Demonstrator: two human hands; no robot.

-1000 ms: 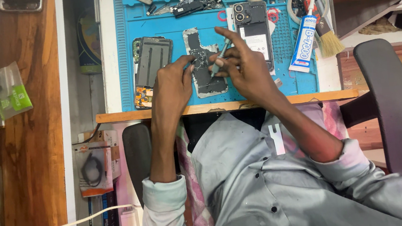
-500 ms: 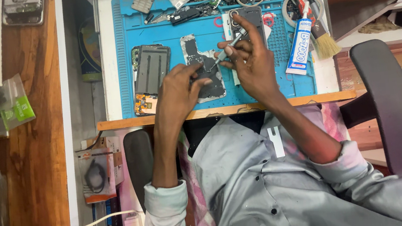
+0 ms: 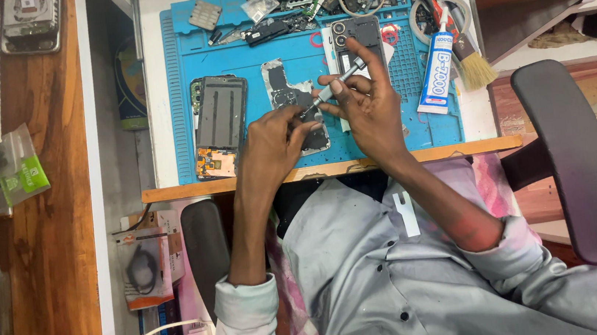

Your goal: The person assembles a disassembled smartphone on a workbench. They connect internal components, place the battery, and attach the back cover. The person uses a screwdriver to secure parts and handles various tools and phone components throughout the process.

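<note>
Screwdriver [image 3: 334, 86] beside white glue tube [image 3: 437, 74]

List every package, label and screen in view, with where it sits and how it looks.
Glue tube: on the blue mat, right of the hands; white with a blue label, black cap.
Clear bag with green label: left wooden shelf; small, flat.
Blister pack: below the desk edge, left; orange-topped, holding a dark coiled item.
Phone frame: on the mat, left; dark rectangular panel.

Phone repair shop: opened phones [image 3: 220, 124], blue mat [image 3: 285, 36].
</note>
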